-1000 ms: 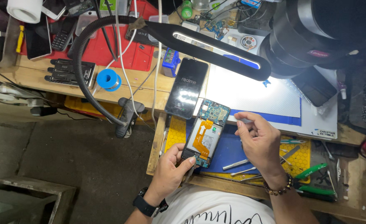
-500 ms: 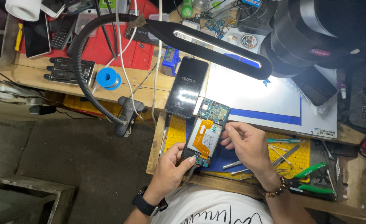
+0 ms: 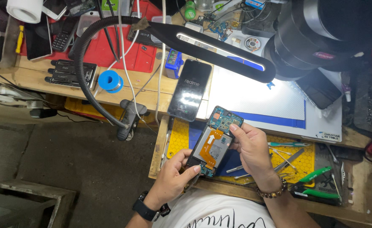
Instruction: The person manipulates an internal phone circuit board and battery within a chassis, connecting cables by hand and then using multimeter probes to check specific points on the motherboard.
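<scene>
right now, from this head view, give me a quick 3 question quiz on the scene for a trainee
1. True or false: both hands grip the opened phone.
2. Which hand holds its lower end? A: left hand B: right hand
3. What lies on the bench just above the opened phone?

Key
1. True.
2. A; the right hand grips the upper right edge.
3. A black phone lying face up, under the black gooseneck lamp.

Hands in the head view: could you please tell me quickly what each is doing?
Left hand: closed on the lower end of the opened phone.
Right hand: gripping the phone's right edge.
</scene>
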